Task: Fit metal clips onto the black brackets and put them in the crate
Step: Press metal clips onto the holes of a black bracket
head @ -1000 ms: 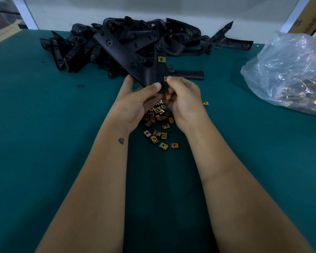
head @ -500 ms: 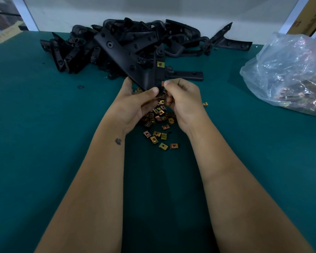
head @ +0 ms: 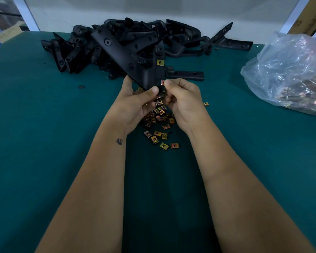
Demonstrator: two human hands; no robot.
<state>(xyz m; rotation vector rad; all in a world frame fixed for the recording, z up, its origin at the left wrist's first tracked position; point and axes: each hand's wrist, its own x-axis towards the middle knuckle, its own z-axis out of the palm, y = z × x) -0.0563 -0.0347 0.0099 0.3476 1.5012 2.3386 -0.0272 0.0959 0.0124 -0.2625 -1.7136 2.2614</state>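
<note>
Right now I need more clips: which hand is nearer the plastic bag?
Right. The right hand is nearer the plastic bag at the table's right edge; the left hand is farther left, holding the bracket.

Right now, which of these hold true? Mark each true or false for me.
1. The left hand holds a black bracket. True.
2. The right hand is empty. False: it pinches a small metal clip at the bracket's edge.
3. That bracket already carries one fitted clip. True.
4. The loose clips sit in a bowl. False: they lie on the green table.
5. A clear plastic bag lies at the right. True.
</note>
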